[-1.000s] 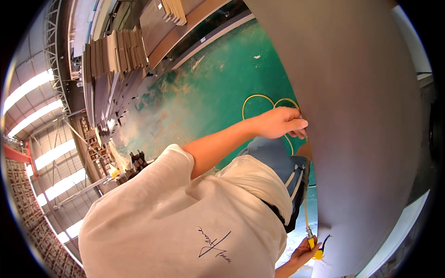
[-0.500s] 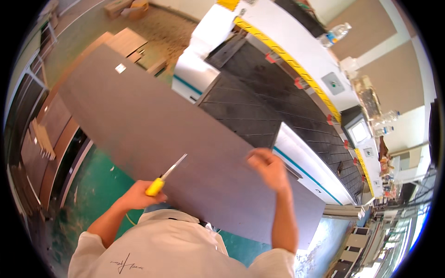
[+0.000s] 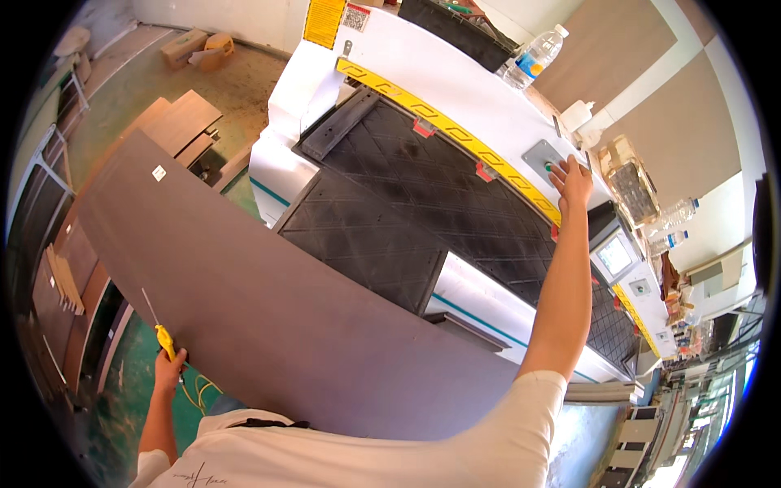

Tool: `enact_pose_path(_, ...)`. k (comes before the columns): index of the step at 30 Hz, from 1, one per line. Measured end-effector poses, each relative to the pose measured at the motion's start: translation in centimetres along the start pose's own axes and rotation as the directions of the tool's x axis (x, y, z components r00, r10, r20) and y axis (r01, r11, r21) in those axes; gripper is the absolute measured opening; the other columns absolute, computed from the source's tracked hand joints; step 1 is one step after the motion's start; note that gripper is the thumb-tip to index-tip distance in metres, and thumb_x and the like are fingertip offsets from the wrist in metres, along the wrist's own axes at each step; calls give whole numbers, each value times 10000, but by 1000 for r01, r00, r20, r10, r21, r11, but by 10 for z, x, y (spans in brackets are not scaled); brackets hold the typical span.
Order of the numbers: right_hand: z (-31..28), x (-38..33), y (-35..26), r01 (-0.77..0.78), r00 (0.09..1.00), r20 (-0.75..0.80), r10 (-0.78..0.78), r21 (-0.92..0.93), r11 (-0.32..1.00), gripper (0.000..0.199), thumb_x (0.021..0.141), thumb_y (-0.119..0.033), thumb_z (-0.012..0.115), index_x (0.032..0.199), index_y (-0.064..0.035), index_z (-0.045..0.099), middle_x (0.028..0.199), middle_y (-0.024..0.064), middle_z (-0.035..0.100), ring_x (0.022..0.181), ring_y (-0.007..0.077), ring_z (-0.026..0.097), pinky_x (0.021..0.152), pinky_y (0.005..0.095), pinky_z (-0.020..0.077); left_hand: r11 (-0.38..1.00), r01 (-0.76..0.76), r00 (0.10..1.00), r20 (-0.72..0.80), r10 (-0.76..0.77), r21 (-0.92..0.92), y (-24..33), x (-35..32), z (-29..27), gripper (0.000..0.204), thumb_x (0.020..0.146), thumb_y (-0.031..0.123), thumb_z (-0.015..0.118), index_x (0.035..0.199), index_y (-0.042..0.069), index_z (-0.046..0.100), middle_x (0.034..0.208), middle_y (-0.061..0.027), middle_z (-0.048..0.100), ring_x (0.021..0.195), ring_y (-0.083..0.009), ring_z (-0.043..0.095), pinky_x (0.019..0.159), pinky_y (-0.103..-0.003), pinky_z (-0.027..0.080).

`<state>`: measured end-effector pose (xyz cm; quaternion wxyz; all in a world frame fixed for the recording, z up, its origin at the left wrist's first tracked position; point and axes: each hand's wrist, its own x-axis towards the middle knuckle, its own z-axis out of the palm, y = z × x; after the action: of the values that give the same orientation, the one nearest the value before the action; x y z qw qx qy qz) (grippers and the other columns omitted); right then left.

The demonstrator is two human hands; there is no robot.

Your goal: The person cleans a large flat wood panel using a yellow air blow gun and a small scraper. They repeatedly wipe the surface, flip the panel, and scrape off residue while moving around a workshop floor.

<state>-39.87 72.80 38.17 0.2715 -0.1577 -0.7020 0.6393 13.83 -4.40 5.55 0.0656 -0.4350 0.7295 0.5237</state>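
My left hand (image 3: pixel 169 370) is closed around a yellow air blow gun (image 3: pixel 165 340) at the left edge of the large brown panel (image 3: pixel 244 301); its thin metal nozzle points up over the board. With the arm stretched far forward, my right hand (image 3: pixel 574 180) has its fingers apart and holds nothing. Its fingertips are at a green button (image 3: pixel 548 166) on a grey metal plate (image 3: pixel 537 153) set in the white machine beam (image 3: pixel 455 89). Whether they press it cannot be made out. The panel lies in front of me, beside the machine's black bed (image 3: pixel 407 203).
A yellow slotted strip (image 3: pixel 455 124) with red clips runs along the beam. A small screen (image 3: pixel 616 254) stands right of my right arm. Water bottles (image 3: pixel 537 57) and a black bin (image 3: pixel 455 32) sit on top. Stacked boards (image 3: pixel 183 126) lie at the left, and a yellow hose (image 3: pixel 195 394) hangs below.
My right hand has gone from above the panel forward to the green button. The left hand has moved left with the blow gun, and the view has shifted toward the machine.
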Motion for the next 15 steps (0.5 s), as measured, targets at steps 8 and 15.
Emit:
enact_pose_path(8,42,106,20,-73,981,-171,91,108,991,514,955,-172,761,1329,95,530,1135,203,680,847,332,734,658,397,648,985,17,998,68,-5,-174,-7,27,28,334,980,198,739,1226,51,568,913,-17,604,702,-131,563,632,-293,493)
enact_pose_path(15,16,-78,94,-11,938,345,-32,123,992,174,1044,-143,581,1110,7,641,979,80,684,839,162,645,746,319,529,973,30,990,140,3,-230,-9,36,26,281,1010,196,708,1226,94,560,917,18,580,724,-123,569,662,-292,495)
